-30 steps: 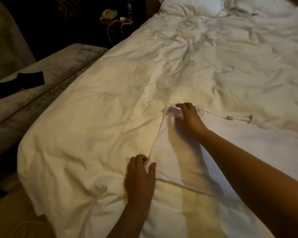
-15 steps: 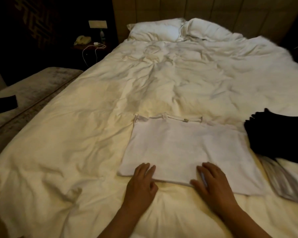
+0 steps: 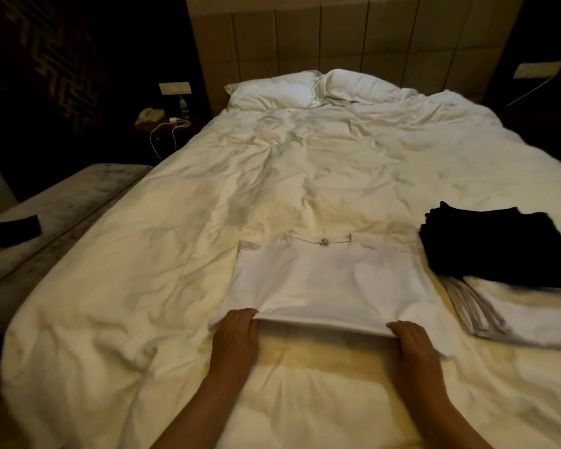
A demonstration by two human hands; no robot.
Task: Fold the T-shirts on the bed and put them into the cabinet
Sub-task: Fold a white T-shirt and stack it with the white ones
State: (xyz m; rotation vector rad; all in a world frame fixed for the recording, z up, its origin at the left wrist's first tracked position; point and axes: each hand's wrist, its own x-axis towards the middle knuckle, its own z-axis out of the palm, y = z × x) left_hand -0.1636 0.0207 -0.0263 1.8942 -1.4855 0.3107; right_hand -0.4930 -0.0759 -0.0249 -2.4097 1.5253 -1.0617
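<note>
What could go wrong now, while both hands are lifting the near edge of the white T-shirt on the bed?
1. The left hand and right hand grip only the near hem of the white T-shirt, so the middle may sag and the fold come out crooked.
2. The black folded pile lies right beside it; a wide sweep might knock it.
3. The rumpled duvet may leave creases.

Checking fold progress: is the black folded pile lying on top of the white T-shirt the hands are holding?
No, the black folded pile lies beside the white T-shirt, to its right.

Dim warm light, dark surroundings, soft blur lower right, wide-angle edge bending
</note>
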